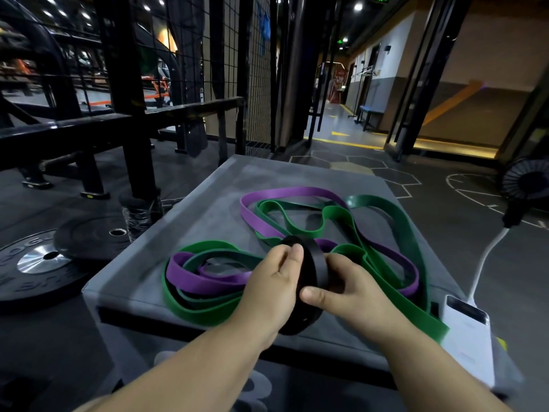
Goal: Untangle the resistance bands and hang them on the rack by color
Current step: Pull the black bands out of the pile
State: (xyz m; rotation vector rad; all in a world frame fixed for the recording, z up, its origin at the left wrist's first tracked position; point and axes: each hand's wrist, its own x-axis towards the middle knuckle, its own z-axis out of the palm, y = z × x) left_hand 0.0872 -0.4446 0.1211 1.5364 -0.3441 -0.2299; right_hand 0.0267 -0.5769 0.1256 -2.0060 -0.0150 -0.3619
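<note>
Head view — left hand point(271, 282) and right hand point(344, 292) both grip the flat black rubber band point(320, 263), untangling; next, probably, ease it out from the flat green rubber band point(196, 314) and the flat purple rubber band point(202, 281).

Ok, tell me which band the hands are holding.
The black band, held in the left hand and right hand; the purple band and green bands lie on the pad.

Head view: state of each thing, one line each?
left hand: grips black band
right hand: grips black band
black band: looped, held in both hands
green bands: tangled with purple band, on box
purple band: tangled with green bands, on box
power bank: on box, cable attached
</note>
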